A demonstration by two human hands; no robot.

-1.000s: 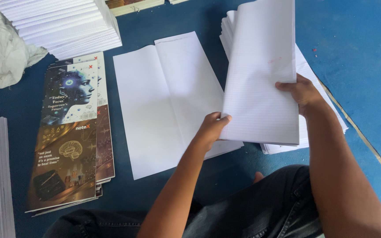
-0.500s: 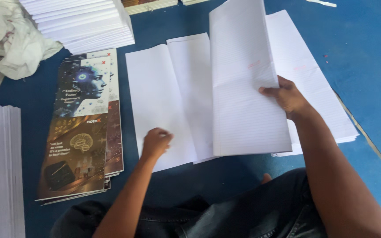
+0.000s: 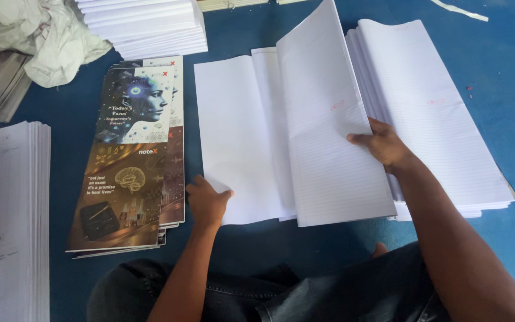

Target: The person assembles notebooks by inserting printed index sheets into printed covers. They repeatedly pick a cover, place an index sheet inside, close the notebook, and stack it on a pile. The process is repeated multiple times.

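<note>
Ruled sheet bundle [image 3: 329, 149] tilted up, gripped by right hand [image 3: 382, 146], fingers closed on its edge. Left hand [image 3: 207, 200], fingers curled, presses blank sheets [image 3: 233, 131] left of it.

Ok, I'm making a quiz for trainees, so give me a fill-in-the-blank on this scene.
1. The right hand lifts a ruled sheet off the stack on the ____ side.
2. The left hand rests on the plain sheets' ____ corner.
3. The printed covers lie to the ____ of those sheets.
4. The floor is ____.

Missing: right; lower left; left; blue
</note>
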